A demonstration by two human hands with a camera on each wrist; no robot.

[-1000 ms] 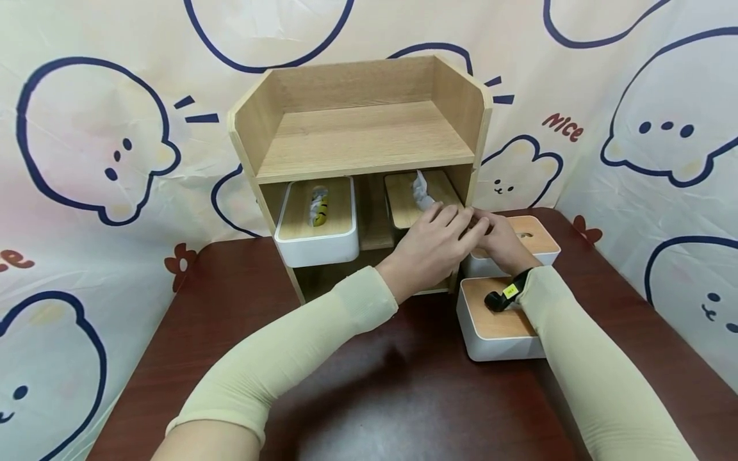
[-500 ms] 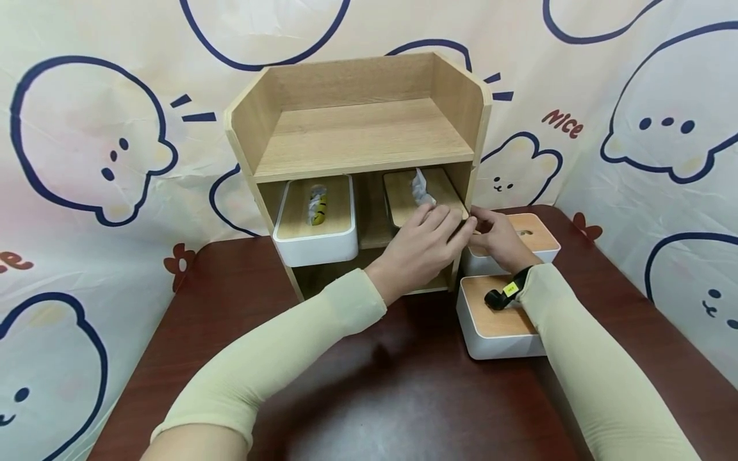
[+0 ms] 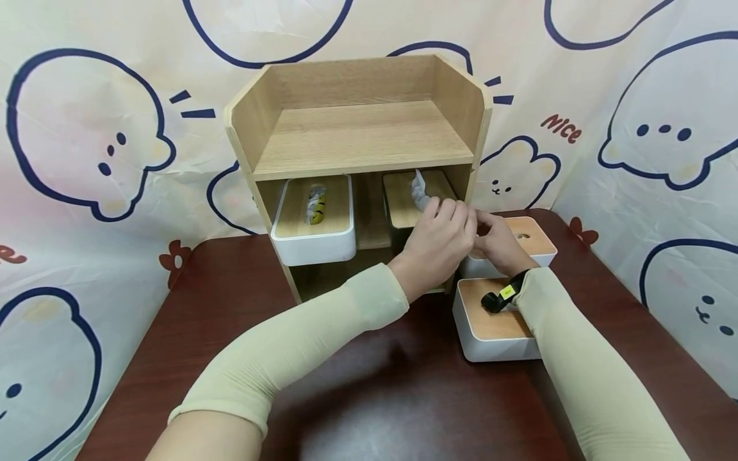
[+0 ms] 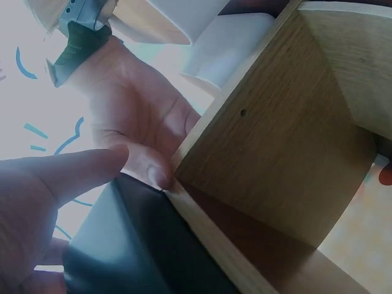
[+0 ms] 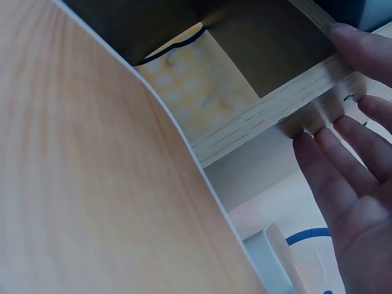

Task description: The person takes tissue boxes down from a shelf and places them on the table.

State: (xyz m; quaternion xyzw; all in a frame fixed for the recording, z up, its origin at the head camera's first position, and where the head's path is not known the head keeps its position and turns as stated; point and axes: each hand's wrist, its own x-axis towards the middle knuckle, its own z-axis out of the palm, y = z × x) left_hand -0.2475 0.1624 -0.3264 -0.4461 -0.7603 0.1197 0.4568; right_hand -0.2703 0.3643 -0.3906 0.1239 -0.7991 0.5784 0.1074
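A dark tissue box (image 3: pixel 401 195) with a wooden lid and a white tissue poking up sits in the wooden shelf's (image 3: pixel 369 137) right-hand compartment. My left hand (image 3: pixel 436 243) is at its front right corner, fingers bent over the lid's edge. In the left wrist view, the thumb crosses the dark corner, and the other fingers are partly hidden. My right hand (image 3: pixel 498 242) pinches the front edge of the shelf's right side panel (image 5: pixel 312 110), thumb at the front and fingertips against the outer face. The two hands nearly meet.
A white tissue box (image 3: pixel 311 246) with a yellow-and-black item in its slot juts from the left compartment. On the dark red table (image 3: pixel 398 410), right of the shelf, stand a rear white box (image 3: pixel 536 240) and a front white box (image 3: pixel 501 342), partly under my right wrist.
My left hand drew slightly left, then came back right toward my right hand, its fingers more bent now. The right hand stays at the panel. The boxes look unmoved.
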